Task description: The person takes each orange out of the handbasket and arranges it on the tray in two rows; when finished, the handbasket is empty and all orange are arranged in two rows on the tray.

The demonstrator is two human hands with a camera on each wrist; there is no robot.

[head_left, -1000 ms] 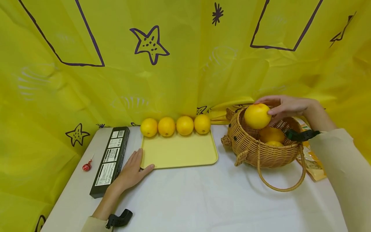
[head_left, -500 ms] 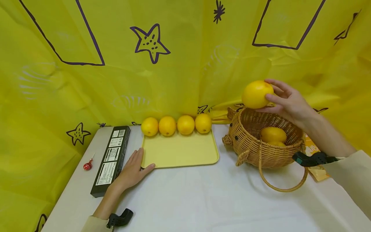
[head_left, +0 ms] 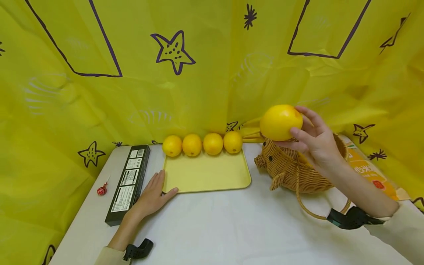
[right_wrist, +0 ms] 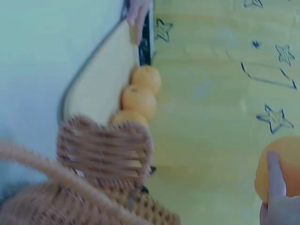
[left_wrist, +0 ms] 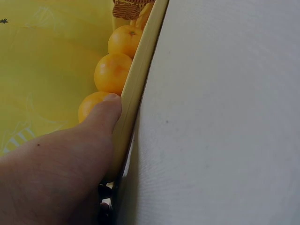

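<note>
Up at the right, my right hand [head_left: 318, 141] grips an orange [head_left: 281, 122] with thumb and fingers, above the snout end of a pig-shaped wicker basket [head_left: 285, 169]. In the right wrist view, a finger lies along this orange [right_wrist: 283, 164]. My left hand [head_left: 150, 197] rests at the near left corner of a pale yellow tray [head_left: 207, 175], its thumb on the rim and its other fingers extended along the left side. Several oranges [head_left: 212, 143] stand in a row at the tray's far edge. The arm and hand hide much of the basket's inside.
A long black box [head_left: 127, 186] with white labels lies left of the tray. Beyond it is a red lollipop [head_left: 102, 189]. An orange packet [head_left: 375, 175] lies behind the basket at right. A patterned yellow cloth [head_left: 212, 73] hangs behind the table.
My right hand has lifted the orange out of the basket, then moved it left and somewhat lower, over the pig's head. My left hand stays at the tray's corner.
</note>
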